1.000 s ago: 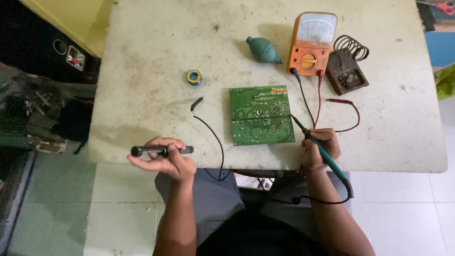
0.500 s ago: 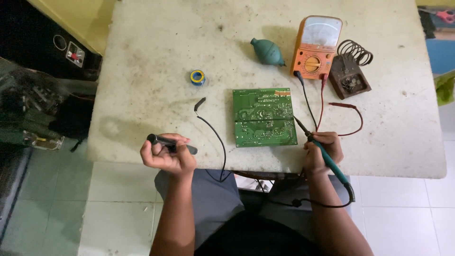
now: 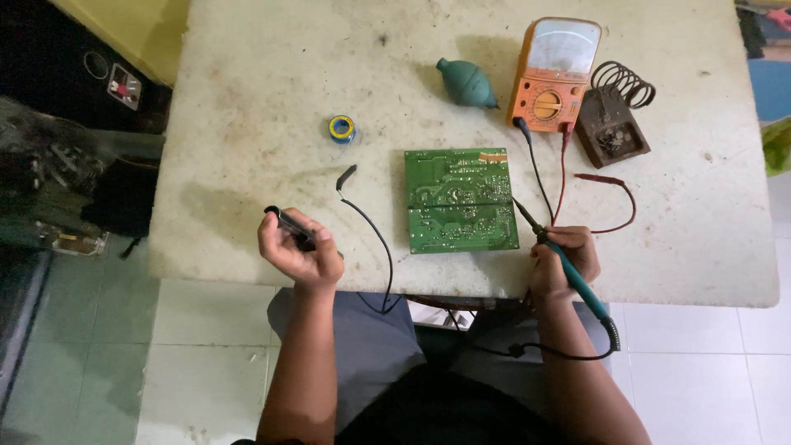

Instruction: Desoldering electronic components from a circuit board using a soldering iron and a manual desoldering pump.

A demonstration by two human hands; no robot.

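Note:
A green circuit board (image 3: 460,199) lies flat near the front of a worn white table (image 3: 247,99). My right hand (image 3: 564,259) grips a soldering iron with a teal handle (image 3: 577,278); its dark tip rests by the board's right edge. At the table's front left, my left hand (image 3: 298,250) holds a slim black pen-shaped tool (image 3: 288,224), tilted with its end pointing up and left. A black probe lead (image 3: 367,222) lies between my left hand and the board.
An orange analogue multimeter (image 3: 554,76) stands at the back right with black and red leads (image 3: 614,202) trailing forward. Beside it sits a soldering iron stand (image 3: 616,124). A teal rubber blower bulb (image 3: 465,83) and a small solder spool (image 3: 341,128) lie behind the board.
My left hand has raised and tilted the black tool from lying level to pointing up-left. My right hand and the soldering iron stay by the board's right edge.

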